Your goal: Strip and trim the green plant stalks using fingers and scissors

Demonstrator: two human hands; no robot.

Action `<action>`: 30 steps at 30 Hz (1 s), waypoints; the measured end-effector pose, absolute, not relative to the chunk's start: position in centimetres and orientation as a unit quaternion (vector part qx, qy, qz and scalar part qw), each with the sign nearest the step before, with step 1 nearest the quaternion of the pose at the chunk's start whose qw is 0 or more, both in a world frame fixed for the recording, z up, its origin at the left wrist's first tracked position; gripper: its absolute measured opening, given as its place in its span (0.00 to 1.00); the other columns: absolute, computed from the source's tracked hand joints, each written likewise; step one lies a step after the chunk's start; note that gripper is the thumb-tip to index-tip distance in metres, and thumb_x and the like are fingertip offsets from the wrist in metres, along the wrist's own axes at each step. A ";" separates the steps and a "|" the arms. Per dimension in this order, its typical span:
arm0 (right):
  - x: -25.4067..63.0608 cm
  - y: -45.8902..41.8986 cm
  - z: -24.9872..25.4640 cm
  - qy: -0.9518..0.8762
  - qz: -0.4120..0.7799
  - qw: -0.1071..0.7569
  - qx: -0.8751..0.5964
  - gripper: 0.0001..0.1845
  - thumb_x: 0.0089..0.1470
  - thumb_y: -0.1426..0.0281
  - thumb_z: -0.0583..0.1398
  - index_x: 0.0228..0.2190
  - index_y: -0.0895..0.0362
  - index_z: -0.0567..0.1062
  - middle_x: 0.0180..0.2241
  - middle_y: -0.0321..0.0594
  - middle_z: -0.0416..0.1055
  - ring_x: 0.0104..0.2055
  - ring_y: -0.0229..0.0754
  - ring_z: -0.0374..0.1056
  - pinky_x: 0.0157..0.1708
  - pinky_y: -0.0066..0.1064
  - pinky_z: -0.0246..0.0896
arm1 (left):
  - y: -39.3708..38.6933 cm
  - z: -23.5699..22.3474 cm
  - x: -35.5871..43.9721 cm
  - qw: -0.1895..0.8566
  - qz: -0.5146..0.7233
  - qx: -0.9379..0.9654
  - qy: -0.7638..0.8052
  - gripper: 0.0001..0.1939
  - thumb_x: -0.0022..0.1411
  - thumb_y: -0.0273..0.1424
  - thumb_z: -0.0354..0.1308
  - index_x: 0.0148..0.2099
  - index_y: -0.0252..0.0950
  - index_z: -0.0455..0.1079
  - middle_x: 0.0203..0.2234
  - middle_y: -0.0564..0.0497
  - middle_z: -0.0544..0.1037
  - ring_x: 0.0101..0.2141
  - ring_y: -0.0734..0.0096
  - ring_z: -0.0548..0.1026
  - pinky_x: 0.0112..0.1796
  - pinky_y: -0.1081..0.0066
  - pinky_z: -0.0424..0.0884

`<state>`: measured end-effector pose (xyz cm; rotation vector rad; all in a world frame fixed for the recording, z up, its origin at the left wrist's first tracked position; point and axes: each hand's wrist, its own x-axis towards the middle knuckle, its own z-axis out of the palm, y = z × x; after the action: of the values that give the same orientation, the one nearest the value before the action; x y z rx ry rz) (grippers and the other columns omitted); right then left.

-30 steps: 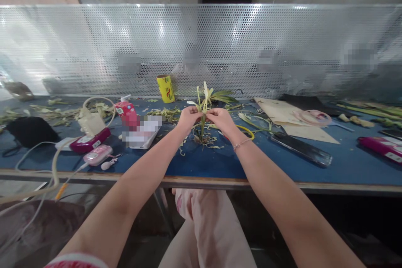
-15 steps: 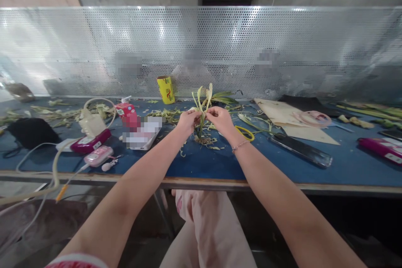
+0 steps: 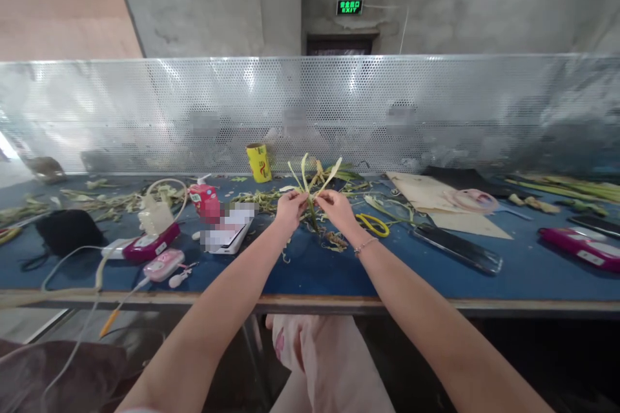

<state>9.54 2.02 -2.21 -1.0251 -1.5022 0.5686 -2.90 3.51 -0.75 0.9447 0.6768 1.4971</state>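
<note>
A leafy plant [image 3: 305,168] with long, pale yellow-green leaves stands up between my hands just above the blue tabletop. My left hand [image 3: 291,208] pinches it from the left, near the base of the leaves. From the other side my right hand [image 3: 338,210] is closed on one of its leaves [image 3: 333,175], which slants out to the right. The fingers partly cover the place where the leaves join; a darker stem shows below. Brown, dry plant scraps [image 3: 335,241] lie under my right hand.
Yellow-handled scissors [image 3: 372,225] and a dark phone [image 3: 458,248] lie to the right, near cardboard [image 3: 436,203]. Leftward are a white box-like item [image 3: 237,229], a red carton [image 3: 205,201] and a magenta device [image 3: 151,244]. Behind stand a yellow roll [image 3: 259,163] and a perforated metal screen [image 3: 232,97].
The view has tilted upward. The plant's leaves have spread apart, with one leaning right along with my right hand. Both hands stay closed on the plant.
</note>
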 end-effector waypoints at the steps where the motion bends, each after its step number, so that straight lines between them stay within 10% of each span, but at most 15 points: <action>1: 9.5 2.1 -2.3 -0.641 0.251 0.572 -0.446 0.12 0.45 0.63 0.57 0.28 0.58 0.71 0.28 0.41 0.74 0.31 0.40 0.70 0.35 0.33 0.65 | 3.5 -0.7 -2.9 0.578 0.642 0.411 0.293 0.12 0.37 0.25 0.65 0.22 0.31 0.62 0.16 0.56 0.68 0.21 0.81 0.69 0.30 0.75 0.66; 21: 8.7 1.2 -1.8 -0.552 0.460 0.575 -0.391 0.08 0.43 0.66 0.58 0.27 0.57 0.68 0.27 0.37 0.69 0.29 0.37 0.67 0.31 0.32 0.66 | 4.4 -1.4 -3.5 0.482 0.597 0.550 0.329 0.17 0.40 0.32 0.64 0.35 0.34 0.67 0.22 0.53 0.74 0.24 0.76 0.71 0.31 0.71 0.67; 30: 9.3 1.9 -2.1 -0.560 0.395 0.590 -0.426 0.04 0.42 0.70 0.56 0.25 0.57 0.66 0.25 0.35 0.64 0.30 0.38 0.66 0.28 0.33 0.69 | 3.8 -1.2 -3.3 0.270 0.554 0.687 0.385 0.08 0.43 0.26 0.61 0.29 0.35 0.65 0.22 0.54 0.72 0.26 0.75 0.71 0.32 0.72 0.67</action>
<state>9.25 1.85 -2.06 -0.9928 -1.3042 0.9204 -3.29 3.83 -1.22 1.8516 1.0368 1.4940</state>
